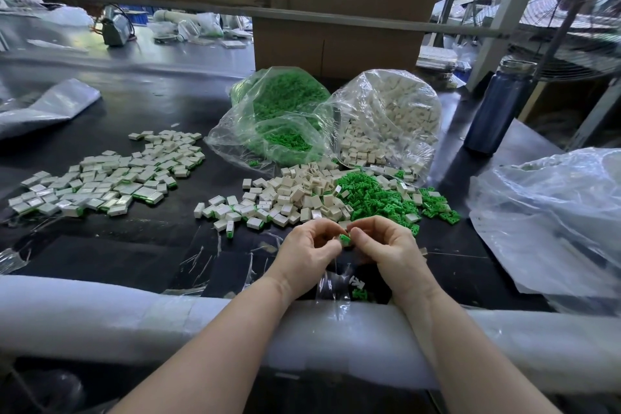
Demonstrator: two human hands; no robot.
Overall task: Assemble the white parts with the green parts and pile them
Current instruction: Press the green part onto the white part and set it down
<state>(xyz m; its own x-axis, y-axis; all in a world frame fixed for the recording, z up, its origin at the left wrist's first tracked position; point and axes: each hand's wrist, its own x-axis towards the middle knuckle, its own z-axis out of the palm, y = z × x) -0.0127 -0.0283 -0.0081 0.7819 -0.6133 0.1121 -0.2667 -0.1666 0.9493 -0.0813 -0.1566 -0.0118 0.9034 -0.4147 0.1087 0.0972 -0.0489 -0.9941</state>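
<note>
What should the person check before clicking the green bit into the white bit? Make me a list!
1. Green part pinched between both hands: ok.
2. Left hand and right hand close together above the table: ok.
3. White part in the fingers: cannot tell, hidden.
4. Green part lined up with its slot: cannot tell.
5. Loose white parts and loose green parts nearby: ok.
6. Finished pile on the left for the next piece: ok.

Both hands meet over the black table [134,245]: the left hand [307,250] and right hand [386,247] pinch one green part [345,239] between their fingertips. Just beyond the grip lie loose white parts [289,193] and green parts [373,193]; far left, the assembled pile [111,175].
</note>
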